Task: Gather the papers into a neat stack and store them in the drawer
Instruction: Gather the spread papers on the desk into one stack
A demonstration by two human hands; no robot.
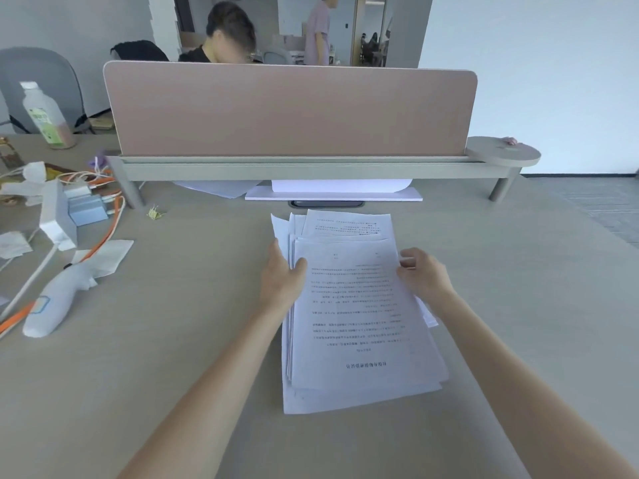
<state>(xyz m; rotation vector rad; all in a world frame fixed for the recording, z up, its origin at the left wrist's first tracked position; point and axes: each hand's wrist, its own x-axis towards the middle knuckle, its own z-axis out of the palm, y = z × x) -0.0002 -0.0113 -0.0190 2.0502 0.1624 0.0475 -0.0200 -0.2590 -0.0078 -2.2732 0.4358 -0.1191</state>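
A loose pile of printed white papers [356, 316] lies on the grey desk [173, 340] in front of me, its sheets fanned out at the far end and along the edges. My left hand [281, 280] grips the pile's left edge, thumb on top. At the right edge, my right hand [423, 274] pinches the sheets between its fingers. More white sheets [332, 191] lie under the raised shelf at the back. No drawer is in view.
A pink divider panel [290, 108] on a raised shelf [311, 167] closes the desk's far side. At the left lie a bottle [45, 115], orange cables [103, 236], small boxes [69, 209], a white handheld device [55, 305] and a binder clip [155, 213]. Two people are behind the divider.
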